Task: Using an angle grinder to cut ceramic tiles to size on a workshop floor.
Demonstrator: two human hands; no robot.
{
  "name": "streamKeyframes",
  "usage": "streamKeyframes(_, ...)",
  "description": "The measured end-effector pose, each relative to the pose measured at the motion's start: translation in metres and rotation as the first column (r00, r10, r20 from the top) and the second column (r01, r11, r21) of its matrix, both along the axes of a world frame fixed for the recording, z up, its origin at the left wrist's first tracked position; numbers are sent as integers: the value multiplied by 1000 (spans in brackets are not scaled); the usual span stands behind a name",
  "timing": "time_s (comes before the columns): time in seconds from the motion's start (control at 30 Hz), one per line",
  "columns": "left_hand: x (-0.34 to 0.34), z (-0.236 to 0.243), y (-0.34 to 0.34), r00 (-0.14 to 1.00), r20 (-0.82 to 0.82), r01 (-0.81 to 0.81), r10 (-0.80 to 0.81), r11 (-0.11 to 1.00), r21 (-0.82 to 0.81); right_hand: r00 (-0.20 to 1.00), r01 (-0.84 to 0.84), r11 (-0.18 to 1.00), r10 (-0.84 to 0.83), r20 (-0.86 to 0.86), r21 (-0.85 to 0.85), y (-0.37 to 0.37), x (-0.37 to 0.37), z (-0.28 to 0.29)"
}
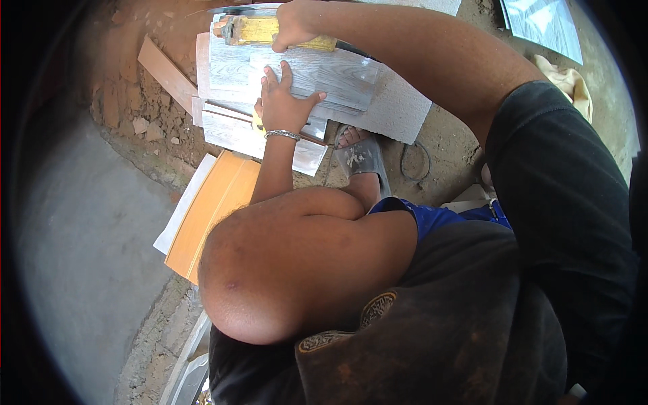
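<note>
Hands: two. Right hand (294, 27) closed round the body of one yellow tool (252, 31), clamped on it; tool lies across the far part of the work, its metal-and-orange end to the left. Left hand (285, 106) flat, fingers and thumb spread apart, pressing on the uppermost grey wood-grain panel (351, 75); one chain bracelet (282, 135) on its wrist

Panels: grey wood-grain one on top of others, exact number in the stack not readable. One speckled grey board (399, 102) projects right from under it; one paler grey panel (226, 132) on the near side. One small yellow item (258, 123) beside the left hand, mostly hidden, kind cannot be told

Nearby: one orange-brown plank (212, 206) with one pale strip (185, 202) along its left edge; one narrow brown board (166, 73) to the upper left; one sandal (364, 158) on a foot; one loop of dark cord (429, 162); one cream cloth (572, 86); one glossy grey sheet (543, 30) at upper right

Surface: reddish earth (121, 152) with broken lumps, smooth grey concrete (74, 223) at left; work at ground level, daylight brightness on the panels
</note>
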State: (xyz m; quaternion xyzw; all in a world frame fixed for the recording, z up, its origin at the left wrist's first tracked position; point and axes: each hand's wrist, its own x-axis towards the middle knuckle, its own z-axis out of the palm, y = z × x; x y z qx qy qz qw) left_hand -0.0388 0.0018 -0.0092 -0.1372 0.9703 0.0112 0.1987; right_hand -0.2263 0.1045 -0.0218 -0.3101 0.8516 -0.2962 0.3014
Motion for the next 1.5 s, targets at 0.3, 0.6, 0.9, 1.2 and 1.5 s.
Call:
streamKeyframes(0.3, 1, -1, -1, 1000, -1, 6, -6, 1000, 2, 1000, 0, 1000, 0, -29, 16, 12, 3, -5)
streamKeyframes(0.6, 0, -2, 1, 1000, 1, 14, -14, 1000, 0, 999, 32, 999, -33, -23, -23, 27, 7, -10)
streamKeyframes(0.9, 1, 2, 2, 1000, 17, 3, -3, 1000, -3, 999, 35, 999, -36, -41, -23, 44, 21, -9)
streamKeyframes(1.2, 0, 1, 4, 999, 34, 9, -8, 1000, -22, 1000, 28, 1000, -28, 9, -13, 52, 26, 1)
streamKeyframes(1.5, 10, -9, 12, 995, -25, 99, -99, 995, -5, 998, 48, 999, -47, 38, -13, 79, 32, -6)
